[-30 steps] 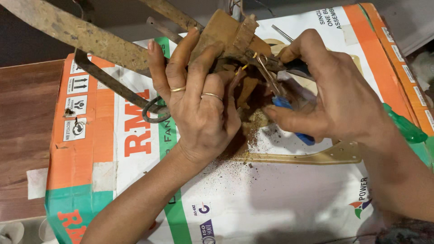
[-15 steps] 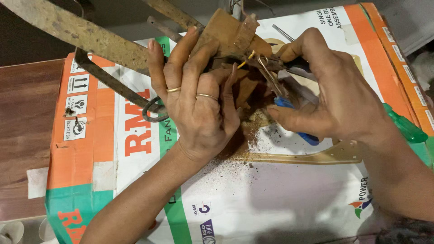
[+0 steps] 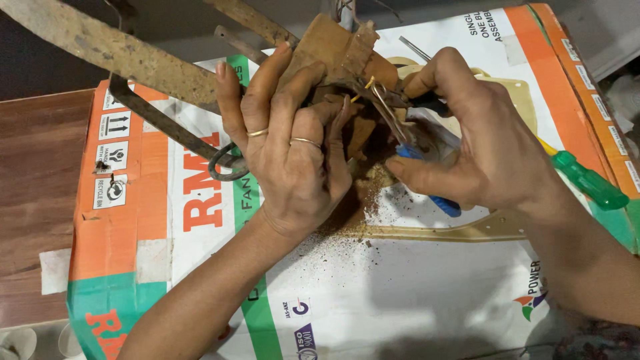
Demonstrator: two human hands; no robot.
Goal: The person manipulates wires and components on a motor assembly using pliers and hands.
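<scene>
My left hand (image 3: pixel 287 150), with two rings on it, wraps around a rusty brown metal part (image 3: pixel 337 47) and holds it over a printed cardboard box (image 3: pixel 400 293). My right hand (image 3: pixel 480 143) grips blue-handled pliers (image 3: pixel 427 177), whose jaws reach into the rusty part near a yellow wire end (image 3: pixel 365 87). Rust crumbs (image 3: pixel 373 193) lie on the box below the hands. The middle of the part is hidden behind my left fingers.
A long rusty blade (image 3: pixel 100 43) and a dark metal bracket (image 3: pixel 167 127) stretch out to the left of the part. A green-handled screwdriver (image 3: pixel 587 180) lies at the right on the box. The brown wooden floor (image 3: pixel 33 200) shows at the left.
Both hands hold nearly the same place. My left fingers have shifted slightly on the rusty part, and the pliers have moved a little at the wire.
</scene>
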